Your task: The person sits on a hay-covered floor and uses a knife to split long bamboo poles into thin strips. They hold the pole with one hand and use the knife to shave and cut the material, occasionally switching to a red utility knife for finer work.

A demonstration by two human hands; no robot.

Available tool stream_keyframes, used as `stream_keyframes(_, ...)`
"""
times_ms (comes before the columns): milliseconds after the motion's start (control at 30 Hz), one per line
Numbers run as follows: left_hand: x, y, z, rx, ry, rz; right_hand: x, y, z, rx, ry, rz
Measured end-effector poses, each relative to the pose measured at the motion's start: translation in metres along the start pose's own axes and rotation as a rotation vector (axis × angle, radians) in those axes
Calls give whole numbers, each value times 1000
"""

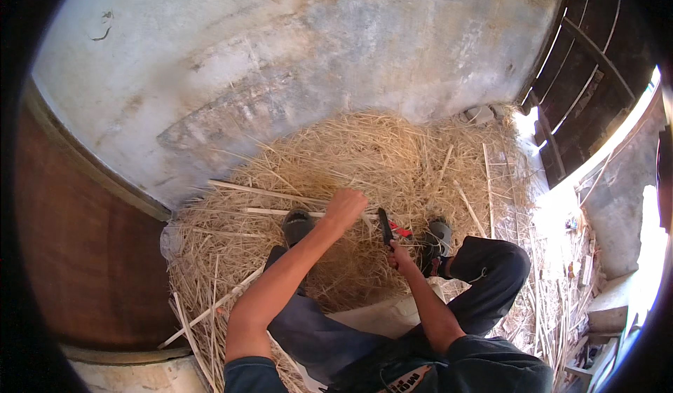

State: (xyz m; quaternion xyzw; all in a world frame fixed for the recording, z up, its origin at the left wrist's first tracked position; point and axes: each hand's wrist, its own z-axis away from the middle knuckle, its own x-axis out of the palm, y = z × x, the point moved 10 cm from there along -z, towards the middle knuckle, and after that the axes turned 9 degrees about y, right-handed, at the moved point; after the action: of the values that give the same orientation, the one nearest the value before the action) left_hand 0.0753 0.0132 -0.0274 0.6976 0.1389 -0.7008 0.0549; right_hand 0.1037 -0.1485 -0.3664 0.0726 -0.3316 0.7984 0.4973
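My left hand [347, 207] is closed, knuckles up, above the shavings in front of me. A pale wooden strip [280, 212] runs in from the left and shows again at the right of this fist, seemingly gripped in it; the fingers themselves are mostly hidden. Lower and to the right, my right hand [399, 256] grips a knife [385, 226] with a broad dark blade. Its blade points up and away from me, close to the strip's right end. Beside the blade lies a small red object [401, 232], too small to make out.
Thin shavings [364, 141] cover the floor, with longer strips [273, 192] among them. My shoes [298, 226] rest in the heap. A stained wall [315, 57] stands ahead, a brown panel [91, 232] at left, and dark boards [589, 57] at far right.
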Motion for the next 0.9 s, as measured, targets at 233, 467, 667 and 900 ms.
stream_keyframes(233,-35,14,-6,21,196,0,11,-101,57,-992,548,710)
stream_keyframes(467,-23,4,-3,-17,202,0,104,-150,163,-1051,379,243)
stream_keyframes(667,-14,11,-9,46,155,-25,32,-14,51,-654,529,1085)
stream_keyframes(900,-19,23,-10,112,134,-6,-11,3,8,-325,314,808)
